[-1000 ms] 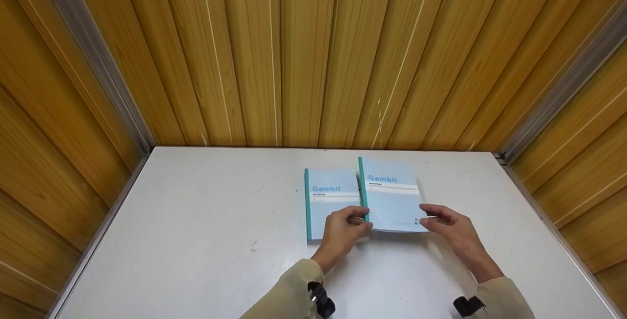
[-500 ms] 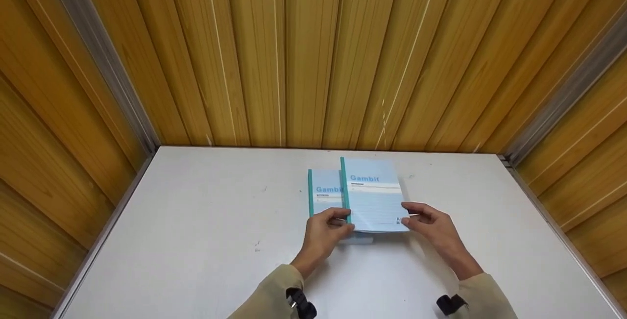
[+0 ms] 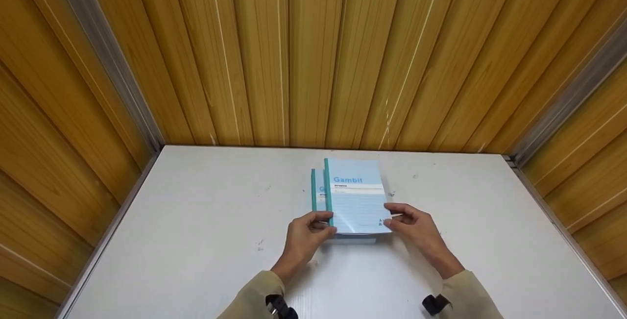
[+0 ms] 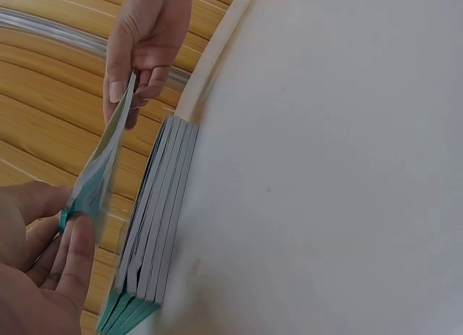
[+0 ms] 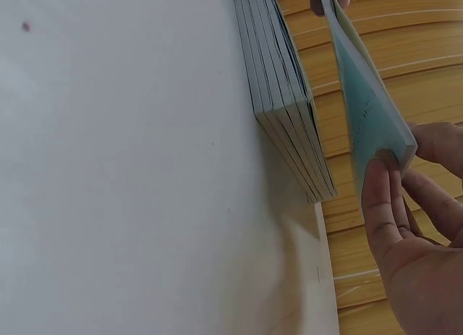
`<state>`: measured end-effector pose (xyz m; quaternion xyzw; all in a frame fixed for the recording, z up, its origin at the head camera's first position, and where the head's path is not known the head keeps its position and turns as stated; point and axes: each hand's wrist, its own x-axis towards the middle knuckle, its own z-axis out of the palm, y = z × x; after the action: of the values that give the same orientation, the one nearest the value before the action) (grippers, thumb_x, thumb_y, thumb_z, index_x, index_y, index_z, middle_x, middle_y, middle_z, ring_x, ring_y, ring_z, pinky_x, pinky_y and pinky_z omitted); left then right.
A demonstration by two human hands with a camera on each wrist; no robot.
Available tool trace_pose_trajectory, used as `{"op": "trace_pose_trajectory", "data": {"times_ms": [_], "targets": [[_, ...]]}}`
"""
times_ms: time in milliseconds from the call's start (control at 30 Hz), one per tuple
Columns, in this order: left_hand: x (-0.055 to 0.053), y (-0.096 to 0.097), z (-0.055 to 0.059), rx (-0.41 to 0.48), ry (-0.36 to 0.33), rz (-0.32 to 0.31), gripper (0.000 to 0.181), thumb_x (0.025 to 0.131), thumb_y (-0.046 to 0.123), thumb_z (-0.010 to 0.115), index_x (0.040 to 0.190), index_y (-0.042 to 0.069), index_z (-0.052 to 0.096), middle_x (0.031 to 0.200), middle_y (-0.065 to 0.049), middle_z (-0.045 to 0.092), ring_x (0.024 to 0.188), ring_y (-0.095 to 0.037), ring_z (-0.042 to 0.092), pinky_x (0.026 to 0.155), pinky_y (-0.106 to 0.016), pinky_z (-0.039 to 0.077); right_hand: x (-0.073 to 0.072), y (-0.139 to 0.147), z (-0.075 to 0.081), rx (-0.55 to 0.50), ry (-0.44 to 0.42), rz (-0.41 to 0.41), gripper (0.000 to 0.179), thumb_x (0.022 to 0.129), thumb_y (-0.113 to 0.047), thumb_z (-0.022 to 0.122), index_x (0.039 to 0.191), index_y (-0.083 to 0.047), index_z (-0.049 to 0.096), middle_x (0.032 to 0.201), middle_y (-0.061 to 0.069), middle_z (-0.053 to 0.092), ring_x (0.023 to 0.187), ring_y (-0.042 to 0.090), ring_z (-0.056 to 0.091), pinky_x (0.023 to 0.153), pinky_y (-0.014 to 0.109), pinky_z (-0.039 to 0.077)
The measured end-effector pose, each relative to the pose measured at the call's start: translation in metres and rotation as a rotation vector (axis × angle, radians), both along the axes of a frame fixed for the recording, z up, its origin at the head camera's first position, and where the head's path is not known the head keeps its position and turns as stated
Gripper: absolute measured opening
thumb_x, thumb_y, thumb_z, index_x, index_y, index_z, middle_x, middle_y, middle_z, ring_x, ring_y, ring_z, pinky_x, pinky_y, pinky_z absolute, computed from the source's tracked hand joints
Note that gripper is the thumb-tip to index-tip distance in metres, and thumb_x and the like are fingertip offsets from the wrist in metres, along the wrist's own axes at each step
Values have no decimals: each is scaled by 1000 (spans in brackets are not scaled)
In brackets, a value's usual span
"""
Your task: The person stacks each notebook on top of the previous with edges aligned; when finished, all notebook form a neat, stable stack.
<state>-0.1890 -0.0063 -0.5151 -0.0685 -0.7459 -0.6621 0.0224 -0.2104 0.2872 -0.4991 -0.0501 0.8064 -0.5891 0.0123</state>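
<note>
A light-blue notebook (image 3: pixel 356 206) with a green spine and "Gambit" on its cover is held up between both hands. My left hand (image 3: pixel 303 238) pinches its spine near the lower corner. My right hand (image 3: pixel 419 228) pinches the opposite edge, also low down. Below it, a stack of similar notebooks (image 4: pixel 155 212) lies on the table, largely covered by the held one in the head view. A gap between the held notebook and the stack shows in both wrist views. In the right wrist view the stack (image 5: pixel 278 89) shows its page edges.
The white table (image 3: pixel 220 221) carries a few small dark marks. Wood-patterned panels (image 3: pixel 313 54) rise behind it and at both sides, with grey metal strips at the corners. A black strap (image 3: pixel 281 306) is on the left wrist.
Both hands have carried the held notebook leftward, from beside the stack to over it. It now hides most of the top notebook's cover, and both hands keep their grip.
</note>
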Motion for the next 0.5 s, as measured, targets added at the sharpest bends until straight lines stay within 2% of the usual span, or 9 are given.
{"op": "trace_pose_trajectory", "data": {"times_ms": [500], "targets": [[2, -27, -7, -40, 25, -19, 27, 91, 3, 82, 118, 4, 77, 105, -4, 76, 93, -17, 72, 77, -24, 61, -2, -22, -10, 44, 5, 47, 42, 92, -9, 83, 132, 0, 71, 131, 17, 66, 101, 21, 66, 81, 21, 55]]}}
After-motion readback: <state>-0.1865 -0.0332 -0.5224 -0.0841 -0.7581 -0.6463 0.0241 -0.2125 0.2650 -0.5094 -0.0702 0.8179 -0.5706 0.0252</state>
